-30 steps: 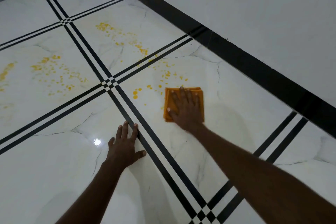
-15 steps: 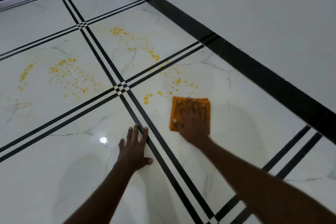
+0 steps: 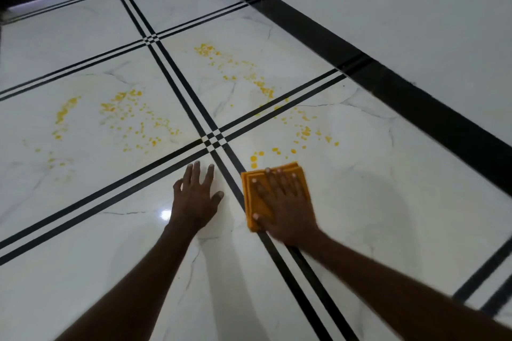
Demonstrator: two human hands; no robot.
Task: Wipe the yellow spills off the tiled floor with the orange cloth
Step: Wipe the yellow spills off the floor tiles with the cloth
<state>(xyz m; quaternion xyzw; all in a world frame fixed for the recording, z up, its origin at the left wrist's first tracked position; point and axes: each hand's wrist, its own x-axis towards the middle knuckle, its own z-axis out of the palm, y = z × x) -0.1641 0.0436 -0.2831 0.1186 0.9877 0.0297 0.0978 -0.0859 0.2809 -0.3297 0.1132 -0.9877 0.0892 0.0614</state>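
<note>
Both forearms are bare, with no sleeve on either. The left hand [image 3: 195, 196] and right hand [image 3: 285, 207] wear no gloves, rings or watch.

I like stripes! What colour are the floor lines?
Black lines on white marble tiles, head view.

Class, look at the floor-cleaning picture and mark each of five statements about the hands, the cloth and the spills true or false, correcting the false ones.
1. The right hand presses flat on the folded orange cloth. True.
2. The left hand holds a second cloth. False: it rests bare on the tiled floor, fingers spread.
3. Yellow spills lie beyond the cloth, farther from the person. True.
4. All the spills sit on one tile. False: drops show on at least three tiles.
5. The cloth is crumpled into a ball. False: it lies folded flat.
</note>
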